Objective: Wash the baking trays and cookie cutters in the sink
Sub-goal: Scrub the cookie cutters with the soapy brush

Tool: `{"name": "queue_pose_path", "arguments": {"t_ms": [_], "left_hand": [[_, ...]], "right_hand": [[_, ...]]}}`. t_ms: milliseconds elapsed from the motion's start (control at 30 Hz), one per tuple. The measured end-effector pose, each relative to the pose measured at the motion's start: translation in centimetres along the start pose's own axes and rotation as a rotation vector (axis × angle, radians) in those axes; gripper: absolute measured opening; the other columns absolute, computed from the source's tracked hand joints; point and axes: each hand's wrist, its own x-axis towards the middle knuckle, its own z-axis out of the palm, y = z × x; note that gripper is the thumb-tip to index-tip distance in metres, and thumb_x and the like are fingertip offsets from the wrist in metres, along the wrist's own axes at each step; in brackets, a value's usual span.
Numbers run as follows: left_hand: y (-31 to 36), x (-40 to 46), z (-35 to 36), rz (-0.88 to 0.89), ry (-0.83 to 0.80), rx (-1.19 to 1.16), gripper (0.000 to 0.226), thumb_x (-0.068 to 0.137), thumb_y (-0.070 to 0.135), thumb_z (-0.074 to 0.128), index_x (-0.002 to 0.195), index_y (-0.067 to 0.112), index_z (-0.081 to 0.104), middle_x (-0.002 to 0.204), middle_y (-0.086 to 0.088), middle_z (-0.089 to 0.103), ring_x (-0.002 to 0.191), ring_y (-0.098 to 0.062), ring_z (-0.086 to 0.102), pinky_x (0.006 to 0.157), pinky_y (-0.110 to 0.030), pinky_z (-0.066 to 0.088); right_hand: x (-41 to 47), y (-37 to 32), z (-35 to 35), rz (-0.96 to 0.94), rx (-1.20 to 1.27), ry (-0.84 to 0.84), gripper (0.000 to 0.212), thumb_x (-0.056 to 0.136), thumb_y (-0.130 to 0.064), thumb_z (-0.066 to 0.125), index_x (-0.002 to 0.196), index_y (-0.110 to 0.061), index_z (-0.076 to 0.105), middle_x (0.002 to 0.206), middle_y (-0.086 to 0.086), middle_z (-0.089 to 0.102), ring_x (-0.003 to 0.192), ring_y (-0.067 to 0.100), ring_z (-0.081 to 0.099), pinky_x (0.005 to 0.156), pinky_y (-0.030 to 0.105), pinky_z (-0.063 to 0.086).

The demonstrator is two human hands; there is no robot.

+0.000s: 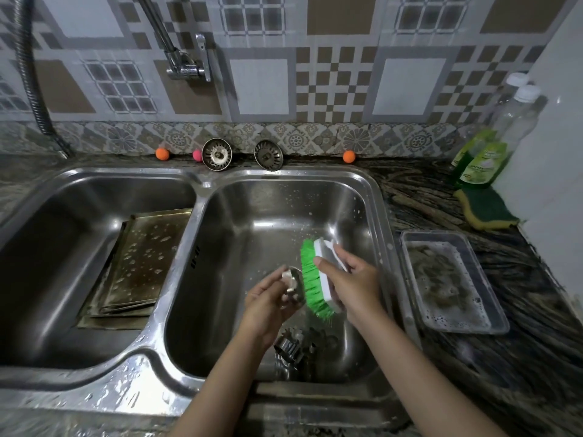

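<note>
Over the right basin of the steel double sink (206, 185), my left hand (268, 302) holds a small metal cookie cutter (294, 283). My right hand (355, 283) grips a white scrub brush with green bristles (314, 279), its bristles pressed against the cutter. Several more metal cookie cutters (299, 343) lie on the basin floor below my left wrist. A stack of soapy baking trays (142, 263) leans in the left basin, flecked with foam.
A clear plastic tub of soapy water (451, 280) sits on the dark counter to the right. Behind it lie a green-yellow sponge (487, 208) and dish soap bottles (482, 162). Two sink strainers (217, 153) and small coloured balls line the back ledge. The tap (186, 64) hangs above the divider.
</note>
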Motion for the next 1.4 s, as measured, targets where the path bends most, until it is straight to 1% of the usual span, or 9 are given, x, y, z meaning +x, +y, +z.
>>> {"name": "queue_pose_path", "arguments": {"t_ms": [67, 200, 367, 467, 600, 733, 1067, 1233, 1400], "left_hand": [[0.1, 0.3, 0.0, 0.022, 0.017, 0.02, 0.028, 0.092, 0.001, 0.05, 0.114, 0.009, 0.065, 0.08, -0.013, 0.066, 0.062, -0.019, 0.057, 0.055, -0.029, 0.055], [-0.4, -0.3, 0.1, 0.008, -0.07, 0.091, 0.03, 0.093, 0.002, 0.05, 0.117, 0.009, 0.065, 0.091, -0.015, 0.063, 0.073, -0.021, 0.057, 0.068, -0.035, 0.056], [-0.2, -0.8, -0.5, 0.013, -0.097, 0.328, 0.032, 0.092, 0.002, 0.051, 0.115, 0.016, 0.068, 0.081, -0.012, 0.057, 0.066, -0.015, 0.057, 0.077, -0.041, 0.054], [0.7, -0.5, -0.5, 0.031, -0.075, 0.449, 0.035, 0.092, 0.003, 0.045, 0.115, 0.016, 0.068, 0.09, -0.014, 0.058, 0.079, -0.023, 0.053, 0.073, -0.034, 0.053], [2.0, -0.4, -0.6, 0.111, -0.207, 0.587, 0.031, 0.093, 0.002, 0.052, 0.121, 0.013, 0.063, 0.098, -0.008, 0.067, 0.07, -0.01, 0.066, 0.061, -0.026, 0.054], [3.0, 0.3, -1.2, 0.111, -0.254, 0.542, 0.044, 0.079, 0.008, 0.072, 0.121, 0.009, 0.058, 0.093, -0.011, 0.071, 0.067, -0.012, 0.068, 0.051, -0.023, 0.052], [2.2, 1.4, -2.8, 0.134, 0.034, 0.281, 0.064, 0.057, 0.029, 0.087, 0.112, 0.013, 0.06, 0.107, -0.02, 0.067, 0.084, -0.034, 0.067, 0.065, -0.037, 0.056], [2.9, 1.8, -3.0, 0.006, -0.182, 0.465, 0.1, 0.035, 0.041, 0.093, 0.122, 0.019, 0.05, 0.111, -0.018, 0.069, 0.091, -0.033, 0.069, 0.06, -0.036, 0.055], [3.4, 1.4, -1.5, -0.005, -0.163, 0.402, 0.064, 0.062, 0.014, 0.086, 0.117, 0.009, 0.053, 0.097, -0.013, 0.068, 0.07, -0.023, 0.071, 0.056, -0.033, 0.055]], "right_hand": [[-1.2, 0.4, 0.6, -0.042, -0.029, -0.073, 0.062, 0.07, -0.019, 0.084, 0.127, -0.024, 0.061, 0.122, -0.004, 0.064, 0.1, 0.016, 0.064, 0.073, 0.031, 0.058], [-0.5, 0.9, 1.1, -0.105, -0.058, 0.02, 0.061, 0.07, -0.019, 0.084, 0.127, -0.017, 0.061, 0.124, -0.002, 0.065, 0.105, 0.013, 0.064, 0.086, 0.033, 0.056], [1.4, 0.6, 0.1, -0.093, -0.08, 0.062, 0.061, 0.072, -0.016, 0.083, 0.128, -0.013, 0.06, 0.128, 0.002, 0.063, 0.109, 0.017, 0.063, 0.092, 0.036, 0.054], [1.5, 0.0, -0.7, -0.072, 0.0, -0.022, 0.06, 0.071, -0.016, 0.083, 0.127, -0.021, 0.061, 0.126, 0.001, 0.064, 0.106, 0.021, 0.065, 0.087, 0.046, 0.056], [1.4, -0.5, -1.5, -0.084, 0.002, -0.195, 0.056, 0.067, -0.019, 0.085, 0.116, -0.038, 0.065, 0.118, -0.001, 0.068, 0.098, 0.019, 0.069, 0.076, 0.04, 0.06], [1.2, -1.3, -2.3, -0.081, 0.04, -0.395, 0.058, 0.066, -0.01, 0.08, 0.117, -0.03, 0.064, 0.117, -0.001, 0.069, 0.095, 0.012, 0.069, 0.072, 0.026, 0.056], [0.5, -0.6, -3.3, -0.016, 0.031, -0.553, 0.055, 0.07, -0.001, 0.076, 0.119, -0.021, 0.063, 0.118, 0.0, 0.068, 0.093, 0.011, 0.07, 0.071, 0.02, 0.054], [1.4, -1.8, -3.3, -0.016, 0.027, -0.501, 0.051, 0.066, -0.007, 0.078, 0.112, -0.027, 0.067, 0.112, 0.002, 0.07, 0.084, 0.011, 0.071, 0.065, 0.022, 0.055], [1.5, -2.2, -2.3, 0.025, -0.066, -0.62, 0.057, 0.06, -0.016, 0.081, 0.114, -0.027, 0.067, 0.109, 0.004, 0.072, 0.086, 0.017, 0.071, 0.068, 0.027, 0.056]]}}
